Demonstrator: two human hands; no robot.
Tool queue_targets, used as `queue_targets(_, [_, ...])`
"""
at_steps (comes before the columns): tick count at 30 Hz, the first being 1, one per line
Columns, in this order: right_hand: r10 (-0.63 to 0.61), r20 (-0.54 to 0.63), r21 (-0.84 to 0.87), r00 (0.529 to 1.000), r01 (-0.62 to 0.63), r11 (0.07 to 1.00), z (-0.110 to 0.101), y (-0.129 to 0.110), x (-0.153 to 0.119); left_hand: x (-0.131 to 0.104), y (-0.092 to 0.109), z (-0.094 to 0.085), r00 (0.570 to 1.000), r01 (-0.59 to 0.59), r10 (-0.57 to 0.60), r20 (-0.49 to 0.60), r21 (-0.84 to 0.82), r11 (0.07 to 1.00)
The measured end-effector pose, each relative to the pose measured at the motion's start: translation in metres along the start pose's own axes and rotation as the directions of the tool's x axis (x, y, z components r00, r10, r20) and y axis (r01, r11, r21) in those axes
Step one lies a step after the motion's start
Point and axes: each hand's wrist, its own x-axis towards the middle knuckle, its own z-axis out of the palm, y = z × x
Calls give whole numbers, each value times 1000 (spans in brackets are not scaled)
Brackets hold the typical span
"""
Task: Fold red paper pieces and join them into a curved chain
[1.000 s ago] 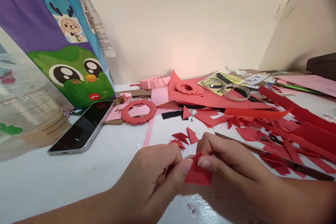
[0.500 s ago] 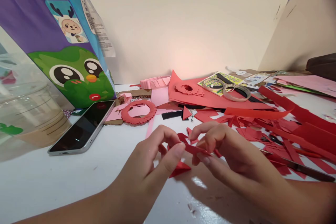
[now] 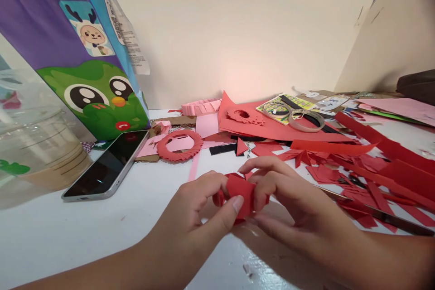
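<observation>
A small folded piece of red paper [image 3: 243,192] is held between my two hands, just above the white table [image 3: 136,235]. My left hand [image 3: 207,210] pinches its left side, thumb in front and fingers behind. My right hand [image 3: 288,195] grips its right edge with the fingertips. The fingers hide part of the paper. Beyond the hands lies a red ring of folded paper [image 3: 163,149], with a small red triangle [image 3: 241,146] to its right.
A phone [image 3: 108,167] and a plastic cup of drink [image 3: 50,145] lie to the left, before a purple paper bag [image 3: 37,22]. Red paper scraps [image 3: 326,174], tape rolls [image 3: 306,122] and a dark-handled blade-like tool [image 3: 401,223] are to the right.
The red paper has been turned from a thin edge-on strip to show a broad face toward me. My hands have shifted slightly around it.
</observation>
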Motion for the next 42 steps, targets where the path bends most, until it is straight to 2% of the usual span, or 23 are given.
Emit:
queue_targets(4, [80, 1, 19, 997, -80, 997, -1, -5, -5, 1, -1, 2, 998, 21, -26, -56, -89, 996])
queue_targets(9, [295, 17, 261, 955, -289, 921, 0, -6, -4, 1, 0, 2, 997, 28, -35, -65, -102, 994])
queue_targets(11, [343, 47, 321, 938, -339, 884, 2, -3, -2, 1, 0, 2, 997, 26, -32, -64, -90, 996])
queue_targets(17, [382, 137, 287, 914, -406, 868, 3, -1, 3, 1, 0, 2, 999, 5, -9, -32, -131, 991])
queue_targets(21, [328, 161, 307, 931, -362, 880, 2, -3, 2, 0, -1, 2, 1000, 3, -8, -30, -154, 988])
queue_targets(26, [222, 3, 210, 975, -217, 953, 0, 0, -2, 2, 0, 3, 999, 41, -42, -5, -128, 991])
queue_targets(30, [101, -28, 90, 994, -98, 991, -2, 2, 1, 3, -1, 2, 999, 47, -46, 5, -79, 996])
queue_targets(37, [-13, -61, -9, 998, 12, 1000, -1, 2, 4, 3, 1, 2, 999, 24, -22, 24, -86, 996])
queue_targets(42, [-56, -62, -41, 997, 53, 998, -3, 4, 0, 3, 1, 2, 999, 32, -34, -43, -41, 999])
